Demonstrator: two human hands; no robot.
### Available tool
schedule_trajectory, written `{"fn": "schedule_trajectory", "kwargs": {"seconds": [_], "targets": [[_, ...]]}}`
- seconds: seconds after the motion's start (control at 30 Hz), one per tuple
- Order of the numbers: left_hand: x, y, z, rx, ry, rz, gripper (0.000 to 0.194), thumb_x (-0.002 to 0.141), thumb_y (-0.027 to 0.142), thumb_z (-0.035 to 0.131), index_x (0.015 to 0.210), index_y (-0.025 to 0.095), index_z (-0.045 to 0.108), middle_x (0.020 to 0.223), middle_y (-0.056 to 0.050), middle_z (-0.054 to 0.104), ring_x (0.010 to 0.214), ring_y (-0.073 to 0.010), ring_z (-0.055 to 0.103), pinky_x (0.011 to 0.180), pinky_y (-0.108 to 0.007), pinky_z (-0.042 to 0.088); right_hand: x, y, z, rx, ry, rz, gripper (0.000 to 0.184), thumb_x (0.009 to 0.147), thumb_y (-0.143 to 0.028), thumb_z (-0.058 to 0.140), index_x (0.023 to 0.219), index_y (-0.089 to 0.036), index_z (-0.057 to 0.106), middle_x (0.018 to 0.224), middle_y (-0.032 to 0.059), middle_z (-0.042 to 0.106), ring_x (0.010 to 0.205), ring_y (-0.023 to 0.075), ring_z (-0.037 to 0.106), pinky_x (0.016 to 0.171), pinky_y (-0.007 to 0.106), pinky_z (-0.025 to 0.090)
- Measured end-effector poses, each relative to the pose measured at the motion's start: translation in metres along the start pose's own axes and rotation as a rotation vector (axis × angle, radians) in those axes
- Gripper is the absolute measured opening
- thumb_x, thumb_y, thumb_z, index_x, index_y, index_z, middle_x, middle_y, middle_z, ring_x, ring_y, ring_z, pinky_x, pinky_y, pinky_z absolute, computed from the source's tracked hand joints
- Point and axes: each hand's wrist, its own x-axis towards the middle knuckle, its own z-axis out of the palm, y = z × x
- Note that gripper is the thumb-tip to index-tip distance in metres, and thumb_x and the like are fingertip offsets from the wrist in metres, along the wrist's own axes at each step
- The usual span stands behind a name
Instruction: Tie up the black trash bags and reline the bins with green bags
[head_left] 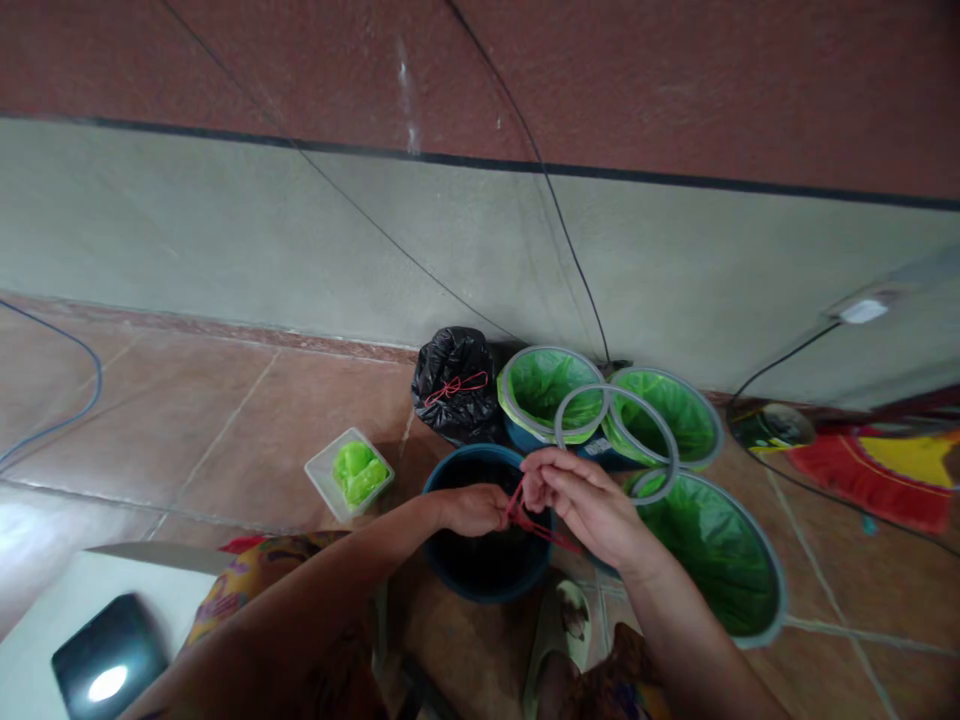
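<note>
My left hand [472, 510] is closed, pinching red string [517, 505] above a round blue bin [442, 480]. My right hand [577, 490] has its fingers bent at the same string, which loops past them and trails to the right. Below both hands the inside of the bin is dark; I cannot make out what lies in it. Behind it stands a black plastic bag [450, 400], its top tied with a red string bow [455, 387].
Several bins with green liners [551, 380] stand at the right, a loose grey ring [564, 415] resting across two of them. A clear tub [322, 470] holds bright green plastic [358, 472]. A dark tablet or phone [109, 650] lies on a white surface. Cables run along the wall.
</note>
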Motion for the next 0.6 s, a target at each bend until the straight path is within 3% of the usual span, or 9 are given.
{"fn": "schedule_trajectory", "kwargs": {"seconds": [0.1, 0.23, 0.33, 0.47, 0.6], "targets": [[0.001, 0.003, 0.002, -0.072, -0.077, 0.006, 0.027, 0.076, 0.012, 0.052, 0.092, 0.019, 0.074, 0.065, 0.004, 0.058, 0.064, -0.0101, 0.046, 0.065, -0.02, 0.039, 0.015, 0.003, -0.01, 0.197, 0.177, -0.052, 0.009, 0.082, -0.023, 0.064, 0.088, -0.019, 0.07, 0.069, 0.0001, 0.062, 0.067, 0.0112, 0.056, 0.064, 0.024, 0.046], [-0.004, 0.014, -0.008, -0.179, -0.06, 0.095, 0.026, 0.084, 0.023, 0.051, 0.092, 0.015, 0.075, 0.061, 0.003, 0.055, 0.06, -0.0102, 0.043, 0.066, -0.022, 0.039, 0.028, 0.01, -0.029, 0.367, 0.396, -0.007, 0.007, 0.074, -0.017, 0.067, 0.08, -0.02, 0.068, 0.062, -0.0035, 0.059, 0.06, 0.0091, 0.054, 0.064, 0.023, 0.047], [-0.009, 0.022, -0.014, -0.146, -0.019, 0.186, 0.032, 0.091, 0.036, 0.05, 0.09, 0.015, 0.074, 0.071, 0.0, 0.061, 0.068, -0.012, 0.05, 0.07, -0.022, 0.041, 0.032, 0.017, -0.046, 0.372, 0.557, 0.055, 0.005, 0.075, -0.02, 0.066, 0.08, -0.021, 0.067, 0.064, -0.0033, 0.06, 0.06, 0.0101, 0.057, 0.065, 0.025, 0.051], [-0.014, 0.028, -0.015, -0.016, 0.028, 0.288, 0.04, 0.094, 0.048, 0.048, 0.089, 0.017, 0.072, 0.092, -0.005, 0.069, 0.089, -0.0163, 0.059, 0.085, -0.024, 0.043, 0.033, 0.03, -0.059, 0.242, 0.594, 0.098, 0.005, 0.078, -0.024, 0.066, 0.082, -0.022, 0.065, 0.067, -0.0004, 0.064, 0.06, 0.0128, 0.061, 0.063, 0.029, 0.055], [-0.014, 0.027, -0.015, 0.076, 0.092, 0.297, 0.042, 0.095, 0.048, 0.047, 0.087, 0.016, 0.072, 0.09, -0.004, 0.068, 0.086, -0.0146, 0.059, 0.083, -0.022, 0.043, 0.031, 0.038, -0.053, 0.13, 0.584, 0.173, 0.012, 0.076, -0.025, 0.071, 0.085, -0.021, 0.065, 0.074, 0.0027, 0.071, 0.059, 0.0124, 0.064, 0.056, 0.026, 0.055]]}}
